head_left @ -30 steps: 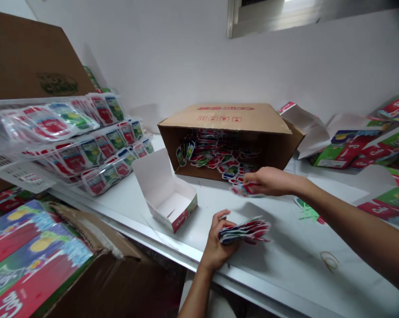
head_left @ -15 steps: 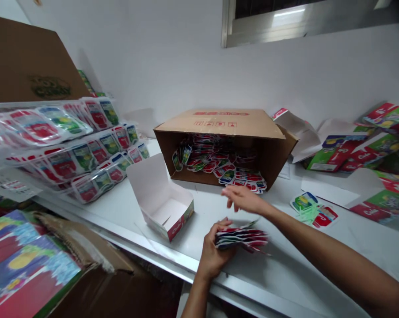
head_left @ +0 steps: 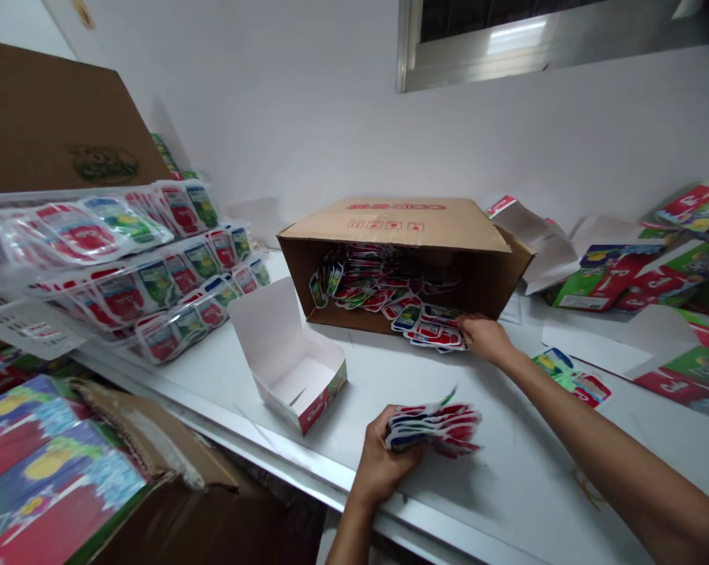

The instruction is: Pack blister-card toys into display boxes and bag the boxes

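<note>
My left hand (head_left: pixel 383 463) is closed around a fanned stack of small candy packets (head_left: pixel 433 428), held edge-on above the front of the white table. My right hand (head_left: pixel 484 337) reaches to the mouth of a brown carton (head_left: pixel 398 222) lying on its side. Its fingers close on the right edge of loose red, green and blue packets (head_left: pixel 430 329) spilling out there; the fingertips are partly hidden. Left of my left hand stands a small display box (head_left: pixel 324 400) with its lid raised and its white inside showing.
Clear bags of packets (head_left: pixel 177 275) are piled at the left by a large carton (head_left: pixel 53 118). An open carton of printed boxes (head_left: pixel 53 471) sits lower left. Printed boxes (head_left: pixel 613 275) crowd the right, with a few loose packets (head_left: pixel 590 386) near my right forearm.
My right hand has moved from above the stack, away and to the right, onto the packets at the carton's mouth. My left hand still holds its stack in nearly the same place.
</note>
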A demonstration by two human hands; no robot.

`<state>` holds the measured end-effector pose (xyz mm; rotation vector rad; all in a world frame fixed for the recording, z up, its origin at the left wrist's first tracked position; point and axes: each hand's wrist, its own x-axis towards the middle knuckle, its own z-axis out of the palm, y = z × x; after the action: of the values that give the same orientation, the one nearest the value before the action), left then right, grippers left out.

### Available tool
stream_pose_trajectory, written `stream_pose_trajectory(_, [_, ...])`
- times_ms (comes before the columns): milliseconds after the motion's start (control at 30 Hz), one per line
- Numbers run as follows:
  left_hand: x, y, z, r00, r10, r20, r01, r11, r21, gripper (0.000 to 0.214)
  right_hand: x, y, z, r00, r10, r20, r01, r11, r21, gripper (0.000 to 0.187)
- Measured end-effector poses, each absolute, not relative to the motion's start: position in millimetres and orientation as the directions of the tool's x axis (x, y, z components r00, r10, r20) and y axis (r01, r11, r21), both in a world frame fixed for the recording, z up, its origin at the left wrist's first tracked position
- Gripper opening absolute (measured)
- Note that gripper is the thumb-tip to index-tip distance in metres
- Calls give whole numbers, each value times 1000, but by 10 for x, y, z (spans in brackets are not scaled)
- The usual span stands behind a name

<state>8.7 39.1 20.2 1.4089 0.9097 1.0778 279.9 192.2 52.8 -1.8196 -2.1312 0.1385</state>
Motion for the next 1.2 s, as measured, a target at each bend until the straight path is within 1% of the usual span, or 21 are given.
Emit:
stream_pose_trajectory(67, [86, 394, 200, 285, 950, 129, -15, -130, 991, 33, 2793, 1694, 479, -136, 962, 235, 914, 214, -345, 35])
stream_pose_trajectory(133, [84, 404, 187, 242, 952, 186, 30, -199, 980, 35, 2745, 1430, 372, -172, 952, 252, 809, 283, -515, 36])
stream_pose_trajectory(200, [80, 412, 162, 188, 949, 255, 83, -274, 958, 35, 2663, 1172, 234, -262, 943, 207, 568, 324, -757, 33])
stream_pose_trajectory(233, [81, 413, 147, 177, 946, 272, 98, -292, 951, 33, 2617, 1059, 171, -324, 931, 168, 418, 301, -857, 32])
stream_pose_trajectory(267, [83, 411, 131, 181, 945, 271, 95, -291, 952, 32, 2572, 962, 119, -384, 914, 129, 289, 251, -924, 32])
stream_pose_trajectory(333, [96, 402, 107, 198, 951, 238, 38, -250, 967, 38, 2498, 819, 61, -451, 890, 70, 159, 157, -975, 34])
stream_pose_trajectory(400, [115, 394, 100, 173, 964, 200, -56, -194, 979, 61, 2459, 731, 59, -443, 895, 58, 112, 119, -986, 35])
stream_pose_trajectory(467, [127, 394, 115, 142, 978, 154, -129, -135, 982, 85, 2465, 685, 88, -425, 903, 59, 115, 119, -986, 36])
stream_pose_trajectory(500, [127, 398, 128, 156, 979, 131, -136, -110, 985, 87, 2483, 682, 108, -422, 905, 58, 138, 127, -982, 36])
stream_pose_trajectory(533, [122, 404, 144, 186, 976, 112, -122, -90, 988, 83, 2509, 699, 130, -414, 908, 58, 180, 145, -973, 36])
stream_pose_trajectory(600, [102, 417, 175, 250, 961, 117, -59, -105, 993, 61, 2576, 818, 186, -346, 933, 95, 321, 213, -923, 37])
stream_pose_trajectory(667, [79, 424, 199, 274, 950, 149, -6, -154, 988, 43, 2636, 1072, 260, -218, 959, 183, 553, 276, -786, 38])
stream_pose_trajectory(733, [67, 421, 210, 289, 946, 147, 9, -156, 988, 38, 2671, 1439, 336, -117, 955, 272, 772, 259, -581, 41])
stream_pose_trajectory(767, [67, 416, 211, 304, 944, 129, 10, -138, 990, 37, 2678, 1640, 367, -101, 956, 274, 815, 237, -528, 44])
stream_pose_trajectory(833, [75, 403, 205, 321, 942, 94, 10, -103, 995, 34, 2682, 2015, 405, -88, 965, 246, 857, 200, -475, 53])
stream_pose_trajectory(900, [88, 391, 193, 305, 948, 95, 2, -100, 995, 33, 2693, 2271, 416, -85, 976, 198, 870, 169, -464, 51])
stream_pose_trajectory(967, [99, 386, 179, 281, 955, 94, -13, -94, 996, 34, 2723, 2353, 414, -78, 981, 179, 875, 153, -458, 41])
stream_pose_trajectory(1033, [102, 389, 169, 280, 956, 85, -35, -78, 996, 38, 2761, 2247, 402, -64, 977, 206, 868, 156, -471, 38])
stream_pose_trajectory(1100, [98, 401, 161, 305, 949, 79, -43, -69, 997, 40, 2772, 1978, 369, -38, 966, 256, 853, 165, -496, 43])
stream_pose_trajectory(1167, [89, 418, 153, 300, 947, 115, -11, -117, 993, 39, 2721, 1594, 305, -21, 959, 281, 774, 194, -603, 45])
stream_pose_trajectory(1200, [84, 425, 149, 276, 949, 150, 17, -161, 987, 38, 2670, 1383, 263, -17, 960, 279, 662, 220, -717, 44])
